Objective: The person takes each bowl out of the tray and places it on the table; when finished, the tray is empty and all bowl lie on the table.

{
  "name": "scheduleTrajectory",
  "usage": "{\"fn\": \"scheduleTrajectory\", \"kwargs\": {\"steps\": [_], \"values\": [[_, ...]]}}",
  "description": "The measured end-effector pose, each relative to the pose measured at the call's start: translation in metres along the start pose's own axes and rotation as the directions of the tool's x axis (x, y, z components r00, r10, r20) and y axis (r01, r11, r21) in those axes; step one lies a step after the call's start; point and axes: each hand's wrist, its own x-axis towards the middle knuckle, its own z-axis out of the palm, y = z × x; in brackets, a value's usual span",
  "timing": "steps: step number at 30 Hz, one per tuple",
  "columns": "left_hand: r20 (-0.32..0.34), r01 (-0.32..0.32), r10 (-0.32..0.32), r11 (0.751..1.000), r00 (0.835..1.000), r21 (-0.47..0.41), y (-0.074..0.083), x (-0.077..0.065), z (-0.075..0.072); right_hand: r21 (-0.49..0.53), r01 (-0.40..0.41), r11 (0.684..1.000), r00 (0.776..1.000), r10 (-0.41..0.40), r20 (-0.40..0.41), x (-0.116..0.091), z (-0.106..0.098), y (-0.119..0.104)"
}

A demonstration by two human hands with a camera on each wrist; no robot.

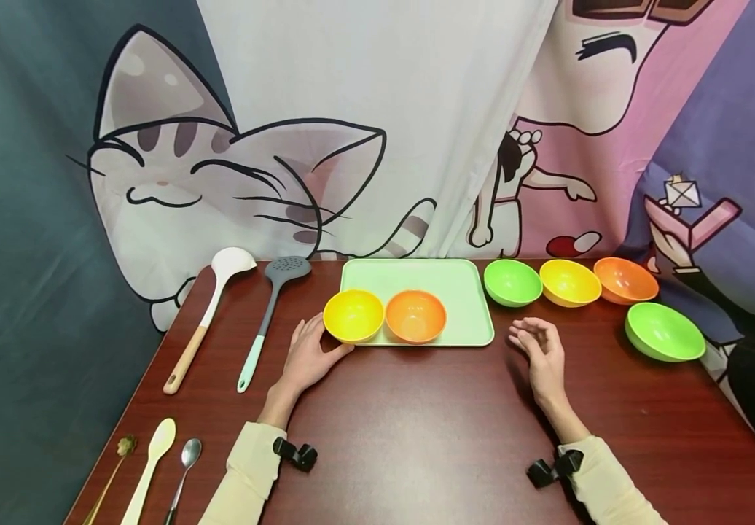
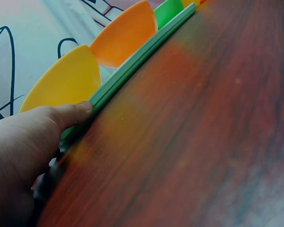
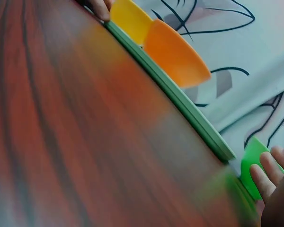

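A pale green tray (image 1: pixel 466 306) lies at the back of the table. On it, a yellow bowl (image 1: pixel 353 316) stands at the front left corner, with an orange bowl (image 1: pixel 415 316) beside it. My left hand (image 1: pixel 308 355) holds the tray's left front corner, thumb along the front edge; the bowl partly hides the fingertips. In the left wrist view the thumb (image 2: pixel 75 113) touches the tray's rim. My right hand (image 1: pixel 540 355), fingers loosely bent and holding nothing, is apart from the tray's right end, in front of a green bowl (image 1: pixel 512 283).
Right of the tray are another yellow bowl (image 1: pixel 570 283), another orange bowl (image 1: pixel 625 281) and a larger-looking green bowl (image 1: pixel 664 332). At left lie a white ladle (image 1: pixel 216 292), a grey slotted turner (image 1: pixel 272 302), a cream spoon (image 1: pixel 154 452), a small metal spoon (image 1: pixel 190 453) and a thin gold-coloured utensil (image 1: pixel 118 463).
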Motion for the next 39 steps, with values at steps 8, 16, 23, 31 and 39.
{"fn": "scheduleTrajectory", "kwargs": {"steps": [8, 16, 23, 31, 39], "values": [[-0.001, -0.003, 0.003, 1.000, 1.000, -0.002, 0.000, -0.001, -0.001, -0.030, -0.010, 1.000, 1.000, 0.010, 0.012, 0.001, 0.024, 0.010], [-0.003, 0.000, 0.000, 1.000, 1.000, -0.004, 0.000, -0.001, -0.001, -0.038, -0.026, 0.999, 0.999, 0.027, 0.030, -0.001, 0.052, 0.019], [-0.002, -0.001, 0.001, 1.000, 1.000, -0.003, -0.001, -0.001, -0.001, -0.077, -0.051, 0.996, 0.998, 0.053, 0.033, -0.002, 0.077, 0.027], [0.003, 0.012, -0.012, 1.000, 1.000, 0.000, -0.001, -0.003, 0.000, -0.092, -0.085, 0.992, 0.996, 0.085, 0.004, -0.007, 0.097, 0.034], [0.000, 0.006, -0.006, 1.000, 1.000, 0.001, -0.001, -0.002, -0.001, -0.217, -0.115, 0.969, 0.993, 0.106, -0.055, -0.005, 0.112, 0.039]]}}
